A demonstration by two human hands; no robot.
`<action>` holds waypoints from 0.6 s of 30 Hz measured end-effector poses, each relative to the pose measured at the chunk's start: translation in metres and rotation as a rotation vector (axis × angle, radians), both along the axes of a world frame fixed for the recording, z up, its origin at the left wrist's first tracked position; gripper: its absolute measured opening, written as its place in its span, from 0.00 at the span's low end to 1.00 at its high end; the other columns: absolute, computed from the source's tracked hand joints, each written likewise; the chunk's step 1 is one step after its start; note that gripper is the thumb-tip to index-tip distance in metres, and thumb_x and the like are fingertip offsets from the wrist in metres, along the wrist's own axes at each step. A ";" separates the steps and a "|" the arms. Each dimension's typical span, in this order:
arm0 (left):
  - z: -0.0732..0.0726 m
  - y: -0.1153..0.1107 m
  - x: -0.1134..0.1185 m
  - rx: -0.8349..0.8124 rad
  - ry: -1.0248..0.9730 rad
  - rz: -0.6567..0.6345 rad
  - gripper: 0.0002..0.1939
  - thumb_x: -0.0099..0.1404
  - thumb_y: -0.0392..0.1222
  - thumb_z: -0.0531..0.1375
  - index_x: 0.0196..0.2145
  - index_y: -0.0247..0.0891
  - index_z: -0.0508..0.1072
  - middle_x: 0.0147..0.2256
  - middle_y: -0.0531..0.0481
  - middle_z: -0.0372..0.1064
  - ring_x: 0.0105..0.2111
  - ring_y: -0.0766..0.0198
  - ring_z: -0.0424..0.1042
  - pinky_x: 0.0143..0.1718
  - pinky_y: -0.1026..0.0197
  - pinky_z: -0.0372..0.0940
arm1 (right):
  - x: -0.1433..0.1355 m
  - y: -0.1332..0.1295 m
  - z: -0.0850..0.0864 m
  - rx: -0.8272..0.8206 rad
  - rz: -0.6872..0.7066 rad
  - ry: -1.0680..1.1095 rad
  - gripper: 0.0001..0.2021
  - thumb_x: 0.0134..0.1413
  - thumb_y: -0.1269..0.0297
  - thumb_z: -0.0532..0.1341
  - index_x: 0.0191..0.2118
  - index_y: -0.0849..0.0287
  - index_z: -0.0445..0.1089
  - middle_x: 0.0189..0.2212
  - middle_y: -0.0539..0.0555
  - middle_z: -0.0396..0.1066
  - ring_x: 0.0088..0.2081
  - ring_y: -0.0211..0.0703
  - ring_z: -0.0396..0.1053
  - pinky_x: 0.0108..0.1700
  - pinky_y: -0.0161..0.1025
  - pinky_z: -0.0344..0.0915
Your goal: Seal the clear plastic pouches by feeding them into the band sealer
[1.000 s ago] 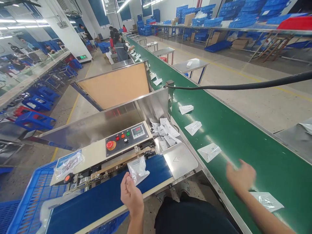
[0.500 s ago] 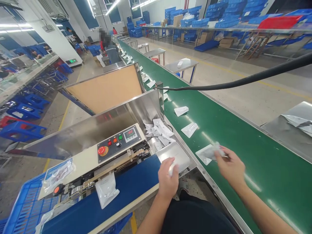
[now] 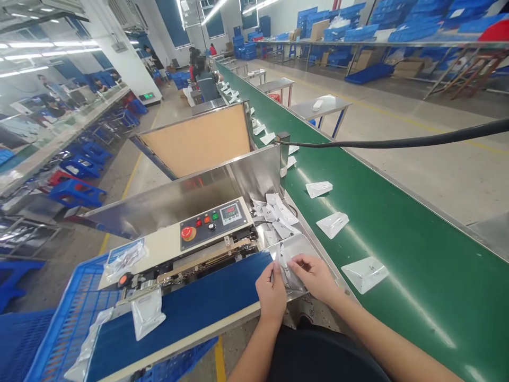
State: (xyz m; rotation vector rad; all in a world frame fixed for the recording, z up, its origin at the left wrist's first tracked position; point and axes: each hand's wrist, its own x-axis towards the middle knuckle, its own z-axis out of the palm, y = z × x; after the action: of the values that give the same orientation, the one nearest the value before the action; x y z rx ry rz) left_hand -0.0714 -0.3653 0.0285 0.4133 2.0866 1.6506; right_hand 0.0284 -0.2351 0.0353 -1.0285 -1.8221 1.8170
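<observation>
The clear pouch [image 3: 285,265] sits pinched between both my hands, just above the steel feed plate [image 3: 302,245] at the near right end of the sealing machine. My left hand [image 3: 271,293] has its grip closed on the pouch's left edge, thumb against fingers; my right hand [image 3: 316,276] pinches the right side with fingertips pressed together. The pouch is thin, glossy, crinkled film, roughly rectangular; I cannot tell its long axis for certain, as my fingers cover much of it, though its top edge seems to point far, toward the machine's sealing slot.

Left of my hands runs the dark blue belt [image 3: 199,307], smooth and matte, carrying another sealed pouch [image 3: 147,318] lying flat. Beyond it is the cream control panel [image 3: 212,223] with a red round button and a small digital readout. A heap of loose pouches [image 3: 274,215] lies in the shiny steel hopper just far of my hands. To the right stretches the long green conveyor [image 3: 397,239], with flat pouches [image 3: 365,274] spaced along it.
</observation>
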 end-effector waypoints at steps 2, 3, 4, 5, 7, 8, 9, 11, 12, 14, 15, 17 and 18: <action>-0.009 0.006 -0.010 -0.039 -0.081 0.090 0.24 0.70 0.60 0.62 0.31 0.35 0.84 0.27 0.48 0.76 0.29 0.58 0.71 0.31 0.62 0.66 | -0.013 0.004 -0.010 -0.070 -0.114 -0.037 0.24 0.51 0.38 0.71 0.30 0.59 0.78 0.22 0.53 0.73 0.25 0.43 0.68 0.29 0.38 0.66; -0.014 0.010 -0.016 -0.047 -0.144 0.147 0.23 0.68 0.59 0.64 0.29 0.35 0.82 0.25 0.49 0.74 0.27 0.60 0.69 0.29 0.63 0.64 | -0.021 0.008 -0.014 -0.131 -0.170 -0.049 0.24 0.49 0.39 0.72 0.29 0.59 0.77 0.21 0.53 0.72 0.24 0.42 0.68 0.28 0.38 0.66; -0.018 0.014 -0.023 -0.043 -0.209 0.202 0.22 0.66 0.58 0.65 0.28 0.35 0.82 0.24 0.50 0.72 0.26 0.61 0.67 0.27 0.63 0.62 | -0.029 0.011 -0.017 -0.196 -0.213 -0.057 0.22 0.47 0.41 0.73 0.28 0.59 0.77 0.21 0.53 0.72 0.24 0.42 0.68 0.28 0.38 0.67; -0.022 0.017 -0.028 -0.030 -0.264 0.244 0.21 0.64 0.58 0.67 0.28 0.34 0.82 0.23 0.50 0.72 0.25 0.62 0.66 0.26 0.63 0.61 | -0.038 0.015 -0.020 -0.251 -0.237 -0.063 0.21 0.45 0.44 0.74 0.27 0.59 0.76 0.20 0.53 0.73 0.23 0.41 0.68 0.28 0.37 0.67; -0.027 0.019 -0.038 0.003 -0.323 0.301 0.20 0.61 0.57 0.68 0.29 0.34 0.83 0.24 0.51 0.72 0.24 0.63 0.65 0.25 0.63 0.60 | -0.056 0.019 -0.022 -0.312 -0.244 -0.075 0.18 0.44 0.49 0.75 0.26 0.59 0.75 0.20 0.54 0.73 0.23 0.41 0.69 0.27 0.37 0.68; -0.028 0.018 -0.042 0.016 -0.335 0.320 0.20 0.60 0.57 0.68 0.30 0.33 0.83 0.24 0.50 0.72 0.24 0.63 0.65 0.25 0.63 0.60 | -0.064 0.019 -0.023 -0.324 -0.230 -0.089 0.17 0.45 0.51 0.75 0.26 0.59 0.75 0.19 0.54 0.73 0.22 0.41 0.69 0.26 0.36 0.68; -0.029 0.016 -0.045 0.026 -0.337 0.338 0.20 0.60 0.57 0.68 0.30 0.33 0.83 0.24 0.50 0.73 0.24 0.63 0.66 0.25 0.63 0.60 | -0.073 0.018 -0.023 -0.330 -0.211 -0.106 0.15 0.45 0.53 0.74 0.25 0.59 0.75 0.19 0.54 0.73 0.21 0.40 0.69 0.25 0.36 0.68; -0.030 0.007 -0.051 0.038 -0.338 0.374 0.20 0.58 0.57 0.68 0.30 0.33 0.83 0.25 0.50 0.74 0.24 0.62 0.67 0.26 0.63 0.61 | -0.089 0.011 -0.022 -0.341 -0.159 -0.147 0.14 0.48 0.55 0.74 0.25 0.58 0.74 0.18 0.53 0.73 0.20 0.39 0.67 0.23 0.35 0.66; -0.030 0.001 -0.054 0.045 -0.340 0.393 0.21 0.58 0.57 0.69 0.30 0.33 0.83 0.25 0.49 0.74 0.25 0.62 0.69 0.26 0.62 0.63 | -0.096 0.006 -0.022 -0.345 -0.128 -0.168 0.13 0.49 0.56 0.74 0.25 0.58 0.74 0.18 0.52 0.72 0.19 0.38 0.66 0.23 0.35 0.66; -0.031 -0.011 -0.062 0.062 -0.343 0.423 0.21 0.57 0.57 0.69 0.32 0.33 0.83 0.27 0.48 0.77 0.26 0.60 0.72 0.29 0.61 0.66 | -0.106 -0.004 -0.020 -0.347 -0.054 -0.178 0.13 0.50 0.56 0.73 0.26 0.58 0.75 0.19 0.52 0.73 0.20 0.38 0.67 0.24 0.35 0.67; -0.031 -0.018 -0.066 0.071 -0.347 0.433 0.21 0.58 0.57 0.69 0.34 0.33 0.83 0.29 0.46 0.79 0.28 0.59 0.74 0.31 0.60 0.68 | -0.108 -0.007 -0.019 -0.345 -0.016 -0.165 0.13 0.51 0.55 0.73 0.28 0.58 0.76 0.20 0.53 0.74 0.22 0.39 0.69 0.26 0.35 0.68; -0.030 -0.034 -0.072 0.073 -0.360 0.465 0.21 0.59 0.55 0.69 0.39 0.33 0.84 0.35 0.43 0.82 0.34 0.54 0.79 0.35 0.58 0.72 | -0.098 -0.007 -0.018 -0.304 0.033 -0.138 0.15 0.54 0.49 0.71 0.32 0.58 0.78 0.24 0.54 0.76 0.25 0.42 0.72 0.29 0.37 0.71; -0.029 -0.043 -0.074 0.061 -0.357 0.485 0.21 0.60 0.54 0.69 0.42 0.34 0.84 0.39 0.41 0.83 0.38 0.51 0.81 0.38 0.56 0.73 | -0.086 -0.001 -0.019 -0.246 0.032 -0.140 0.18 0.56 0.45 0.69 0.35 0.57 0.79 0.26 0.55 0.77 0.27 0.44 0.73 0.30 0.40 0.72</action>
State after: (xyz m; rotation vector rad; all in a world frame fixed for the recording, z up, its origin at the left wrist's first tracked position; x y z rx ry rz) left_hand -0.1457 -0.4078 -0.0008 -0.3805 1.9585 1.8825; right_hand -0.0572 -0.2363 0.0161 -1.2496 -1.7304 2.0755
